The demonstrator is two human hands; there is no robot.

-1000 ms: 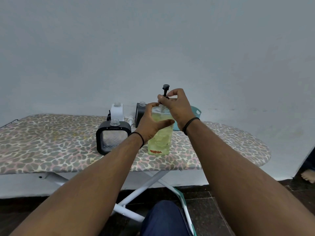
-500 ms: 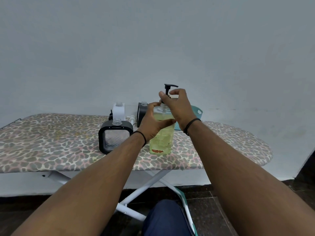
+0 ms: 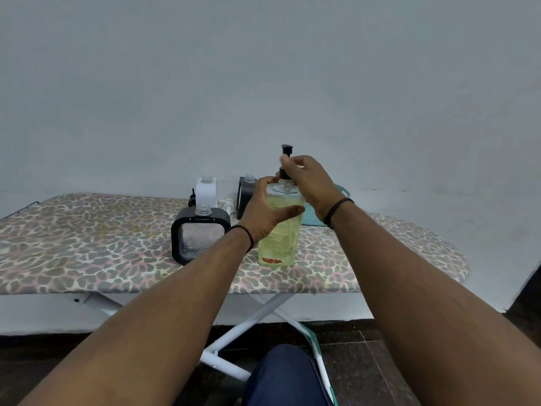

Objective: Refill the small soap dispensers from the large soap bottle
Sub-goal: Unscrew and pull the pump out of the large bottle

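Observation:
A large clear soap bottle (image 3: 279, 241) of yellow-green liquid stands upright on the leopard-print ironing board (image 3: 87, 244). My left hand (image 3: 265, 213) wraps its upper body. My right hand (image 3: 310, 183) pinches the black pump (image 3: 286, 150) at the bottle's neck. Left of the bottle stands a black-framed small dispenser (image 3: 200, 234) with an open neck. Behind it are a white dispenser (image 3: 206, 191) and another black dispenser (image 3: 246, 194), both without pumps, the black one partly hidden by my left hand.
A teal basket (image 3: 311, 216) lies behind the bottle, mostly hidden by my right wrist. Loose pump parts (image 3: 229, 205) lie between the rear dispensers. The grey wall stands close behind the board. White crossed legs (image 3: 251, 317) and my knee (image 3: 281, 376) are below.
The pump head has turned about the neck under my right fingers, its spout swinging from sideways to end-on. My left hand keeps its hold on the bottle, which stays in place.

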